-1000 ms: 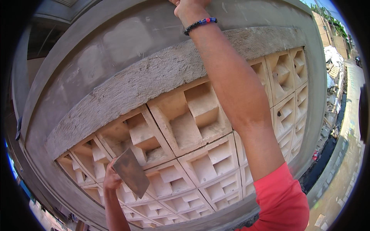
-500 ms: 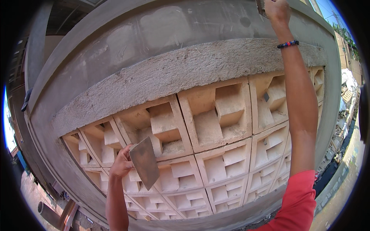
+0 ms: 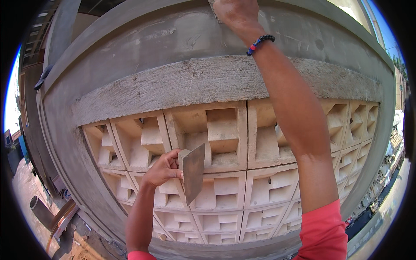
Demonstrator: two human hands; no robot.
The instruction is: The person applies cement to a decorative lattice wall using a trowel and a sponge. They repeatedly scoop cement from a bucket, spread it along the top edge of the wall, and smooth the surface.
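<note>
My left hand (image 3: 163, 170) is closed around the grip of a flat rectangular plastering trowel (image 3: 194, 174), its grey-brown blade tilted upright in front of the pale vent blocks (image 3: 222, 139). Up at the top edge, my right hand (image 3: 238, 15) is closed on a grey, rough-edged tool (image 3: 213, 8) against the plastered wall (image 3: 190, 37); the frame cuts most of it off, so its kind cannot be made out. A beaded bracelet (image 3: 260, 43) circles my right wrist. Between the smooth plaster and the blocks runs a rough mortar band (image 3: 173, 86).
A raised cement frame (image 3: 69, 71) borders the wall. At left a dark cap (image 3: 42, 78) hangs on its edge, and a dark pipe (image 3: 41, 208) stands lower down. Rubble (image 3: 376, 190) and a dark gutter (image 3: 359, 221) lie along the right side.
My right hand has swept left along the upper wall with its tool. The view has shifted to the right, and my left hand with the trowel appears nearer the middle, its blade turned more edge-on.
</note>
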